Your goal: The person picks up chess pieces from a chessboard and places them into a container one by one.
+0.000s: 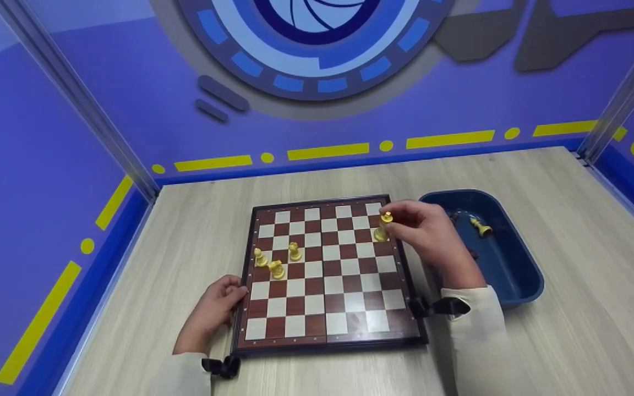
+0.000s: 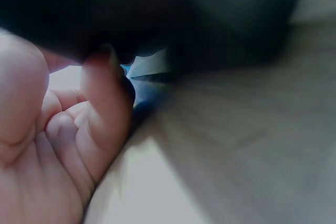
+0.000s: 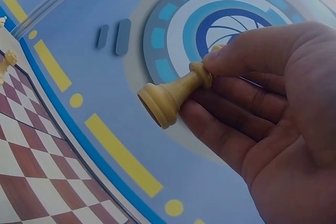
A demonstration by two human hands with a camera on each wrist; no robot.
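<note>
Right hand [image 1: 430, 234]: thumb and fingertips pinch gold chess piece [image 1: 381, 233] by upper part, near far right corner of chessboard [image 1: 343, 300]. Left hand [image 1: 215, 308]: fingers curled, gripping left edge. Right-wrist view shows flared base [image 3: 160, 106] clear of chessboard; head view adds dark-blue tray [image 1: 508, 272], second gold piece [image 1: 481, 227] lying inside.

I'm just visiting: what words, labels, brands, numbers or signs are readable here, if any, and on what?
No readable text shows in any view.
Chessboard: tiny pale marks along the border, too small to read.
Gold chess piece in the right hand: no lettering visible.
Blue tray: none visible.
Wall: shapes, yellow bars and dots only.
</note>
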